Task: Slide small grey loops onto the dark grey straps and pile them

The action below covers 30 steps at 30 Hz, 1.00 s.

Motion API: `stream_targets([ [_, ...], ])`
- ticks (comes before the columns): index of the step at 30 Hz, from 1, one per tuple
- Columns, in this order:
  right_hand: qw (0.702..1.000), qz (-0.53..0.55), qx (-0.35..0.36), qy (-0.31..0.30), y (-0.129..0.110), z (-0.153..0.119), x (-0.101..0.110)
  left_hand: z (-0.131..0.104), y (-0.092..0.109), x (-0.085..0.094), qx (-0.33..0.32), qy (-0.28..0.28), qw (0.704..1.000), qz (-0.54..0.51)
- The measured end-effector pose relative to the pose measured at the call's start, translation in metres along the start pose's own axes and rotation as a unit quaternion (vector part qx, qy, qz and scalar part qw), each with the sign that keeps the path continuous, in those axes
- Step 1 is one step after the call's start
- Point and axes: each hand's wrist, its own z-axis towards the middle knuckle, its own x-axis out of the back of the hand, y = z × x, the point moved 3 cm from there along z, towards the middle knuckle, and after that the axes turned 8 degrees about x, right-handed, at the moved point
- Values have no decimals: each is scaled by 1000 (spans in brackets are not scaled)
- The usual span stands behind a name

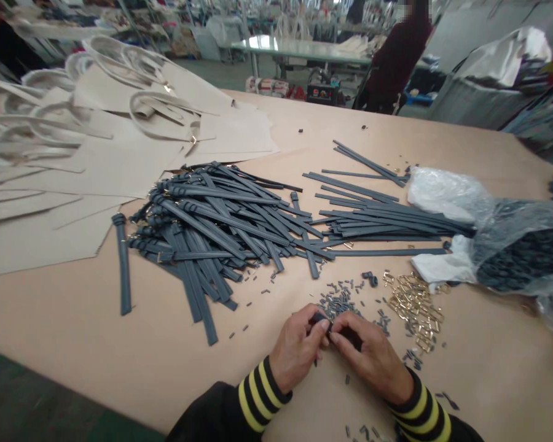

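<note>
The left hand is closed upon a small dark piece, which is pinched between the thumb and the fingers, with its upper end showing above the thumb. The right hand brings its fingertips to the right side of this piece; whether they also pinch it or only touch it, I cannot tell, because the fingers hide this part. So the piece lies exactly where the two hands meet, over the table.

Just beyond the grip there is a heap of small grey bits. To the right of the grip, a little farther, gold-coloured buckles lie in a loose pile. Beyond the grip and to its left is a large pile of dark straps, and one single strap lies apart at the left of this pile. Beyond the grip and somewhat to its right, narrow flat strips are spread, with their right ends near a clear plastic bag full of dark pieces. Farthest on the table, at the left of the grip, beige panels are lying in layers.
</note>
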Motion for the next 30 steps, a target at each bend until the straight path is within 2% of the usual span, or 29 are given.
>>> stream_targets([
  [5, 999, 0, -31, 9, 1, -1, 0, -4, 0, 1, -11, 24, 999, -48],
  [8, 997, 64, -48, 9, 5, -2, -4, -6, 0, 1, -23, 22, 998, -63],
  [12, 977, 195, -82, 5, 9, -3, -10, -9, -5, 1, -41, 35, 996, -72],
  [14, 972, 217, -86, 6, 9, -2, -12, -11, -8, 0, -53, 43, 995, -67],
  [18, 983, 168, -74, 22, 5, 0, -13, -16, -10, -2, -89, 87, 992, -37],
  [22, 994, 71, -38, 70, 0, 1, -13, -17, -11, -3, -99, 110, 988, -39],
  [24, 994, 67, -32, 80, 0, 1, -13, -16, -11, -1, -100, 97, 989, -44],
  [27, 984, 162, -51, 46, 4, 1, -12, -17, -11, 0, -103, 37, 991, -78],
  [30, 961, 267, -67, 10, 5, 1, -9, -19, -10, -2, -75, -55, 971, -219],
])
